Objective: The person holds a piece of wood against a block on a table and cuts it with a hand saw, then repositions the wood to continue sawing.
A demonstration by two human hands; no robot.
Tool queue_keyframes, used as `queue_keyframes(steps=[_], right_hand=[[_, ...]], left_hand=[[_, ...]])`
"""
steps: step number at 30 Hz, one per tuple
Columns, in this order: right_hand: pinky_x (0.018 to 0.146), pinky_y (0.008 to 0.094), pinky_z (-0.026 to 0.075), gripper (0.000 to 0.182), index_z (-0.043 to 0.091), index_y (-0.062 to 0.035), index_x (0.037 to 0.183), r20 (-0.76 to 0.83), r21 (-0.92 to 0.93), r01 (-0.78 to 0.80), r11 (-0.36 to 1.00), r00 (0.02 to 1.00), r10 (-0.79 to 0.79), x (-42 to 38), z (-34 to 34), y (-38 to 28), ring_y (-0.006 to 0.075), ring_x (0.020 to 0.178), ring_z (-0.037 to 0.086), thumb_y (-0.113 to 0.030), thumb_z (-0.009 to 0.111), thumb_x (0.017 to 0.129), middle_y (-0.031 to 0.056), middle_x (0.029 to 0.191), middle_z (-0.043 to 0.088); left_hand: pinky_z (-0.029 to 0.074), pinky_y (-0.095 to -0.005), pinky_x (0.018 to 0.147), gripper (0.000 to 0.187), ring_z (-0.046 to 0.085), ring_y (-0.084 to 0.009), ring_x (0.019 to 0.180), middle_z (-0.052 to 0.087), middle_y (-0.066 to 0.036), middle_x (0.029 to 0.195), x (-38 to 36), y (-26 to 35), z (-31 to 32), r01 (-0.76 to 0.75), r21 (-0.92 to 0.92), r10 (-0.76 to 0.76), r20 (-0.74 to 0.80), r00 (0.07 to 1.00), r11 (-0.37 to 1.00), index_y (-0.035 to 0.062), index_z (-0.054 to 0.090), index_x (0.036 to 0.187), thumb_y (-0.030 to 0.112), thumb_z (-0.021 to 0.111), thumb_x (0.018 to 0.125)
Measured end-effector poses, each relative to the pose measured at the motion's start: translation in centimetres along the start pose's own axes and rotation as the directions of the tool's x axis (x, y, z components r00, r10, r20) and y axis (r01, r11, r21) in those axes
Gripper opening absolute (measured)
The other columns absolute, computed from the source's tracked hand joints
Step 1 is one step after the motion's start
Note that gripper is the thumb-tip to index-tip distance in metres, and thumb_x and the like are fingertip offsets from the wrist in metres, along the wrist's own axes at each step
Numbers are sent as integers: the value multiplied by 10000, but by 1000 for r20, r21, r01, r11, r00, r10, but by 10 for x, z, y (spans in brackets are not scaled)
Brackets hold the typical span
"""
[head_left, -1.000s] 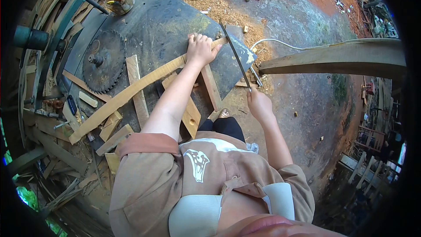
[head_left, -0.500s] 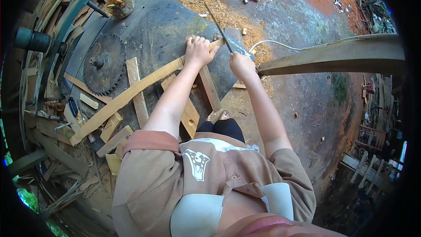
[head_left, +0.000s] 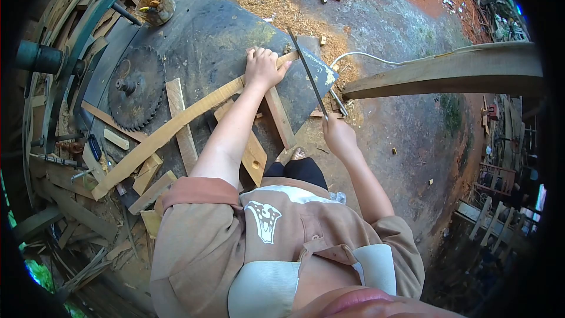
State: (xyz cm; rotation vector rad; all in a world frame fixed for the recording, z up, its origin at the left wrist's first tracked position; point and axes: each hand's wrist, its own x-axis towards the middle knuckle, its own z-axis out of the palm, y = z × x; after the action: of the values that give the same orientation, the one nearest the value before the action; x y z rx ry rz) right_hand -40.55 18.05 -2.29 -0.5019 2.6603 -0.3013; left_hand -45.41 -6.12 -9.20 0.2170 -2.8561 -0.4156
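A long strip of wood (head_left: 170, 126) lies slantwise over the dark work table (head_left: 218, 29). My left hand (head_left: 263, 70) is closed over the strip near its far end and presses it down. In my right hand (head_left: 339, 135) is a handsaw (head_left: 310, 73) with a long, narrow, dark blade; the fingers wrap round its handle end, which they hide. The blade crosses the tip of the strip, just right of my left hand. Its teeth are too small to make out.
A round saw blade (head_left: 136, 87) sits on the table at left, near a tub of small items (head_left: 155, 7). Offcuts (head_left: 253, 159) lie under and beside the strip. A wooden post (head_left: 441, 70) juts in at right, with a pale cable (head_left: 368, 55) beside it. Sawdust covers the ground behind.
My right hand has drawn back toward my body and to the right, pulling the handsaw along across the strip's tip. My left hand keeps its hold on the strip.
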Motion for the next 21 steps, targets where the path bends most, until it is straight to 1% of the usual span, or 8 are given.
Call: queue_keyframes(steps=[3,5,7,10,12,17,19,21], right_hand=[[630,493,445,238,504,-27,841,31,38,10,999,999,-11,-17,-15,5,390,689,588,-239,405,885,222,700,597],[625,492,446,246,504,-24,843,46,37,25,999,999,-27,-16,-22,5,392,684,586,-244,404,887,225,698,595],[620,492,448,254,505,-21,846,57,42,36,998,998,-39,-11,-22,2,394,680,585,-248,402,890,228,695,592],[609,480,457,268,520,-30,812,-12,-56,28,998,1000,-29,16,-12,-2,381,671,593,-263,412,887,200,696,603],[616,475,463,266,531,-37,805,-54,-69,47,996,997,-51,42,-9,-8,379,683,600,-264,416,883,189,710,615],[684,446,474,271,563,-35,868,-46,-55,42,998,998,-45,102,-8,-35,359,771,614,-242,388,884,193,802,630],[705,434,477,265,569,-36,884,-57,-11,31,999,998,-31,111,-6,-42,345,803,617,-223,381,880,190,833,632],[701,440,479,251,570,-39,883,-72,-12,17,1000,997,-18,110,-3,-43,345,799,619,-207,384,873,194,827,633]], left_hand=[[256,-420,983,424,492,-251,984,595,-100,880,0,2,-6,9,-1,-9,25,1000,1000,52,617,788,462,511,805],[248,-431,988,452,491,-240,1001,596,-104,900,0,4,-11,12,-24,-10,73,997,1000,46,628,807,477,491,810],[249,-433,986,451,492,-240,996,596,-102,897,0,2,-8,5,-20,-4,53,999,1000,48,630,801,478,493,808],[250,-437,983,447,494,-239,987,595,-101,889,0,2,-5,-12,-17,12,33,999,1000,50,631,795,476,496,807],[250,-438,982,444,496,-238,982,595,-101,884,0,1,-4,-14,-20,15,32,999,1000,50,632,794,473,496,807],[240,-440,992,445,498,-242,972,593,-107,868,1,0,-2,-9,-60,10,31,999,998,45,629,796,465,483,817],[240,-435,994,452,498,-240,978,594,-107,879,1,1,-2,-6,-44,8,40,999,999,45,629,802,476,491,808],[240,-430,997,459,498,-238,984,594,-108,890,0,2,-5,-1,-29,3,49,999,1000,46,629,809,486,499,799]])
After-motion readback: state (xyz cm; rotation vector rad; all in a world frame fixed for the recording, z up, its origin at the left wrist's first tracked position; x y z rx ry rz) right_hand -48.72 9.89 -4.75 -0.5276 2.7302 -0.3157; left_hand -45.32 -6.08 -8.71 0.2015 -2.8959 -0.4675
